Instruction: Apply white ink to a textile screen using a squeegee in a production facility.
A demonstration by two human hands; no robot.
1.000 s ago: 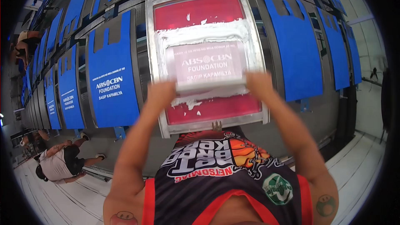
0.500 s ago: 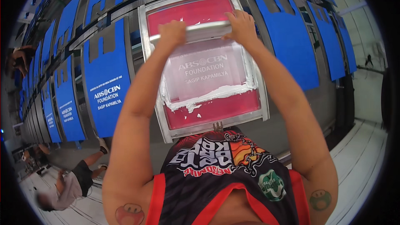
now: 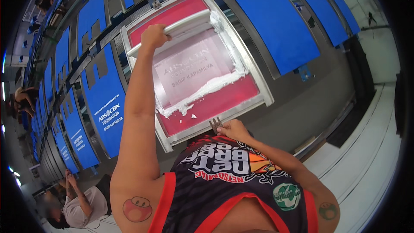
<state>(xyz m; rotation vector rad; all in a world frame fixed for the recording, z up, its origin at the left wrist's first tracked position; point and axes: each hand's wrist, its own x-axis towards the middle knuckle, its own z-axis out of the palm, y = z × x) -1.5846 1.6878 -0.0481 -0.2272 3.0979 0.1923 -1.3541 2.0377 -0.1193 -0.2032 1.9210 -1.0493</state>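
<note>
A silk-screen frame [image 3: 189, 130] with a metal rim and red mesh lies in front of me, turned at a slant. Across its far part rests a long squeegee [image 3: 189, 21], and my left hand [image 3: 154, 36] is wrapped round its left portion. Thick white ink [image 3: 207, 87] lines the right and near sides of the pale printing area, which shows white lettering. At the frame's near edge my right hand [image 3: 234, 129] has its fingers closed on a small pronged metal bracket [image 3: 216, 123]. The fingertips' exact hold is partly hidden.
Blue cut bag-shaped sheets [image 3: 271, 30] lie on grey boards along both sides, some printed in white, like the left one [image 3: 105, 103]. A person in a light shirt [image 3: 88, 203] is at the lower left. White floor planks [image 3: 340, 159] run at the right.
My right hand has left the squeegee and come down to the bracket at the frame's near edge. My left hand stays on the squeegee. The whole view has turned and shifted.
</note>
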